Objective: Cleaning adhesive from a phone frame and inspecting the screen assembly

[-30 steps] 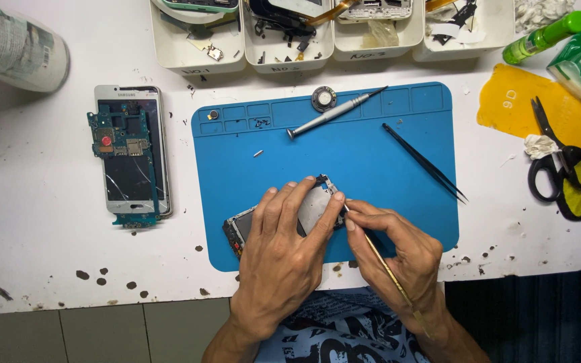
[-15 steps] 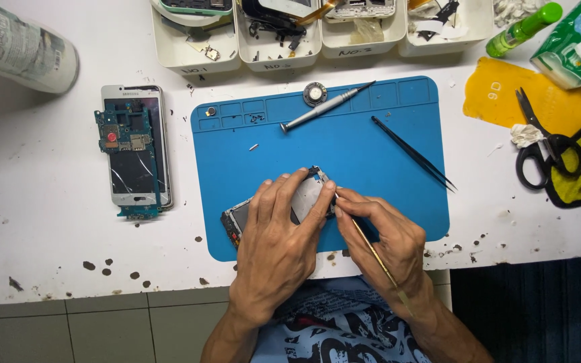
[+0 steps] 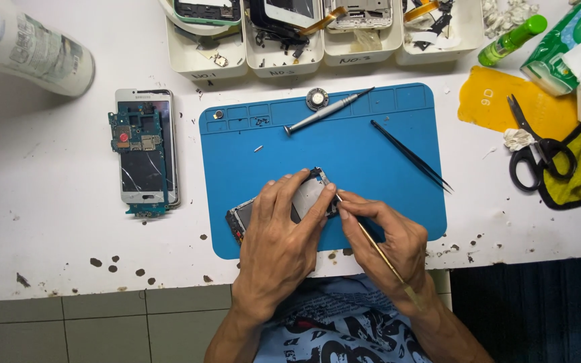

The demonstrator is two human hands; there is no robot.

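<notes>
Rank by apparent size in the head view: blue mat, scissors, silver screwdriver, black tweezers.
1. blue mat, by far the largest.
2. scissors, silver screwdriver and black tweezers: similar length, unsure; the scissors cover more area.

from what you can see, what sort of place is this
Probably a phone repair bench: a blue work mat, an opened phone with its circuit board bare, and trays of phone parts along the back.

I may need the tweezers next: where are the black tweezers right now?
In the head view the black tweezers lie untouched on the right part of the blue mat, right of the silver screwdriver and above the right hand.
</notes>
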